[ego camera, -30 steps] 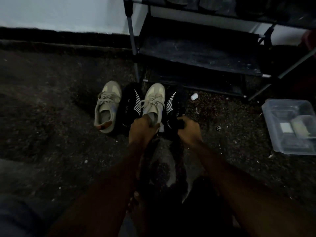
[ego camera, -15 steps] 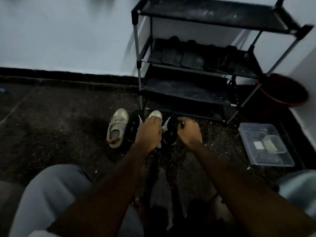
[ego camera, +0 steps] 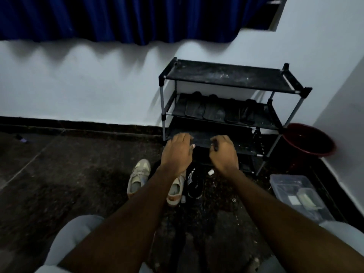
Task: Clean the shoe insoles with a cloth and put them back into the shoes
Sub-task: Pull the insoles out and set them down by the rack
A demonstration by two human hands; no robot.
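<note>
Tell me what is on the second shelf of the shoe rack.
A row of dark, flat, sole-shaped pieces lies side by side on the second shelf; insoles or slippers, too dim to tell. Nothing covers them.

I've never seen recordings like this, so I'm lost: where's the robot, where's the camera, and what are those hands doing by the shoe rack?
There is no robot: a person wears one camera on the head, looking forward and down. The left hand and right hand are raised before a black shoe rack. The right hand grips a dark flat piece, perhaps an insole; the left hand's hold is unclear. On the floor lie two beige sneakers, a black shoe and a clear box.
</note>
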